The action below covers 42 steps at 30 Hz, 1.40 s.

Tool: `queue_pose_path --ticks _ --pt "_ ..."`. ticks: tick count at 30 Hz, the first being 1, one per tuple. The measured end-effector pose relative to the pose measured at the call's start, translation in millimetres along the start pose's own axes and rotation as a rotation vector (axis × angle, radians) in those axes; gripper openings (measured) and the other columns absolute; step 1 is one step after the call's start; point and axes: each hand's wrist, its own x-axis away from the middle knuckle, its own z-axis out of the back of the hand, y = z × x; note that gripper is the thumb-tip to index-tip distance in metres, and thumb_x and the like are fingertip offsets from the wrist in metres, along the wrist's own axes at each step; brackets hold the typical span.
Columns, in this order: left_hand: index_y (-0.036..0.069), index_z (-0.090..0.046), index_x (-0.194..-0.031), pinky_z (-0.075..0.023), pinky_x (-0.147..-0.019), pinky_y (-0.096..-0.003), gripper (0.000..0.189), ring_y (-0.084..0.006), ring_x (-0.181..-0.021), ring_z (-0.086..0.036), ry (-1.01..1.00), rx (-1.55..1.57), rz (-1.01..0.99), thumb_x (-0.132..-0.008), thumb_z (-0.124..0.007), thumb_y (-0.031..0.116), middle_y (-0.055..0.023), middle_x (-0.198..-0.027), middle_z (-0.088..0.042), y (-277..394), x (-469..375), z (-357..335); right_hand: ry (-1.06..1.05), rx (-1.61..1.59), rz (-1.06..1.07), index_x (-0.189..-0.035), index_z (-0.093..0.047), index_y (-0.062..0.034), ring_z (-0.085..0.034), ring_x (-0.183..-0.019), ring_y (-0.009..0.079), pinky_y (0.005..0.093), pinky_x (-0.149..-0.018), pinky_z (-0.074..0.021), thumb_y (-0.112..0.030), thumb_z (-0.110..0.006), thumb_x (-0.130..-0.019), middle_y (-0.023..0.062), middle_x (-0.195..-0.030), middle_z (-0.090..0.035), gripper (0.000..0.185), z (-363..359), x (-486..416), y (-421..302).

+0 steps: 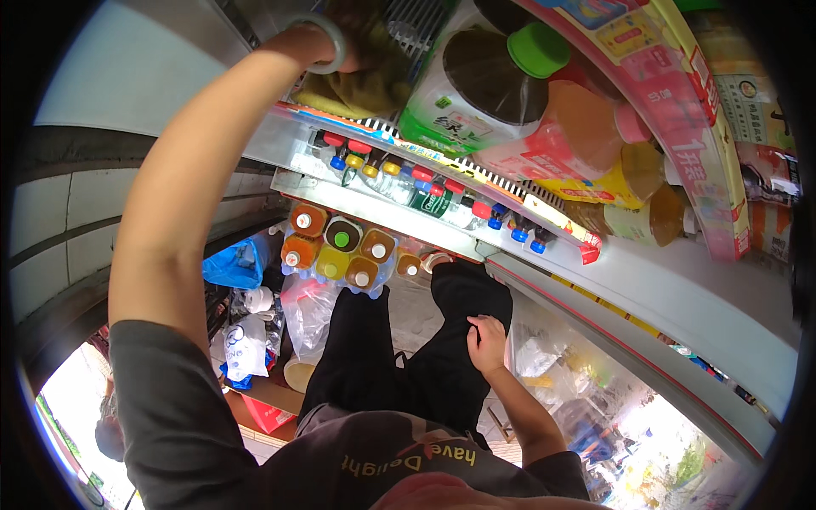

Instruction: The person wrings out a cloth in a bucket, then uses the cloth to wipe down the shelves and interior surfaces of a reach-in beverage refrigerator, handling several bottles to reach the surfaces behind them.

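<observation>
My left hand point(349, 60), with a pale bangle at the wrist, reaches up to the wire shelf point(413, 30) and grips an olive-brown cloth point(357, 92); its fingers are mostly hidden by the cloth. Beside the cloth lies a large drink bottle with a green cap point(539, 50), then a bottle with a pink cap point(577, 121) and more bottles. Resting on my black-trousered knee, my right hand point(488, 344) holds nothing. Below the shelf, a wrapped pack of drink bottles point(341, 245) stands in front of my other knee.
A lower shelf holds small bottles point(433, 201) with coloured caps. A printed cardboard strip point(685, 95) curves along the upper right. At left are a blue plastic bag point(239, 261), white bags point(245, 347) and a tiled wall point(70, 226). Another person point(109, 433) shows at the lower left edge.
</observation>
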Motion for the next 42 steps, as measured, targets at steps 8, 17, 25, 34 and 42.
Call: queue_pose_path --ticks 8,17,25,34,42 --pt "0.003 -0.022 -0.145 -0.0176 -0.113 -0.0396 0.092 -0.0338 -0.139 -0.02 0.173 0.072 0.026 -0.081 -0.044 0.066 -0.0222 -0.148 -0.022 9.2 -77.9 -8.6 0.005 -0.011 0.019 -0.094 -0.063 -0.0058 -0.058 -0.092 0.0338 0.043 -0.087 -0.0441 -0.005 -0.057 -0.077 0.0144 -0.092 -0.063 0.018 -0.2 3.3 8.6" --pt "0.003 -0.021 -0.145 -0.0169 -0.113 -0.0395 0.096 -0.0339 -0.139 -0.017 0.209 0.145 0.13 -0.079 -0.044 0.07 -0.0219 -0.149 -0.021 15.0 -72.0 -1.8 -0.001 -0.038 -0.014 -0.094 -0.063 -0.0059 -0.058 -0.092 0.0329 0.0425 -0.087 -0.0442 -0.005 -0.057 -0.078 0.0141 -0.092 -0.063 0.017 1.7 -1.0 0.5" --pt "0.002 -0.023 -0.145 -0.0171 -0.113 -0.0393 0.1 -0.0336 -0.139 -0.017 0.097 0.115 0.217 -0.077 -0.043 0.073 -0.0215 -0.149 -0.022 12.0 -4.3 -9.4 0.046 -0.027 0.0 -0.092 -0.063 -0.0047 -0.057 -0.089 0.0333 0.0414 -0.083 -0.0446 -0.004 -0.056 -0.078 0.0146 -0.09 -0.062 0.015 0.0 0.5 -0.2" --pt "0.021 -0.044 -0.137 -0.0375 -0.101 -0.0418 0.06 -0.0278 -0.126 -0.045 -0.123 0.032 0.284 -0.09 -0.032 0.057 -0.0086 -0.139 -0.045 9.8 24.8 5.8 0.084 -0.046 -0.004 -0.089 -0.063 -0.0045 -0.058 -0.087 0.0324 0.0404 -0.082 -0.0453 -0.004 -0.056 -0.078 0.0134 -0.089 -0.063 0.013 -0.3 5.5 -5.5" --pt "0.013 -0.063 -0.114 -0.0473 -0.087 -0.0388 0.045 -0.0303 -0.109 -0.059 -0.142 0.066 0.056 -0.088 -0.042 0.043 -0.014 -0.118 -0.062 18.7 69.5 59.5 0.099 -0.051 -0.019 -0.087 -0.063 -0.0048 -0.059 -0.088 0.0309 0.0405 -0.083 -0.0447 -0.007 -0.056 -0.078 0.0123 -0.087 -0.064 0.012 -1.9 7.1 -4.1"
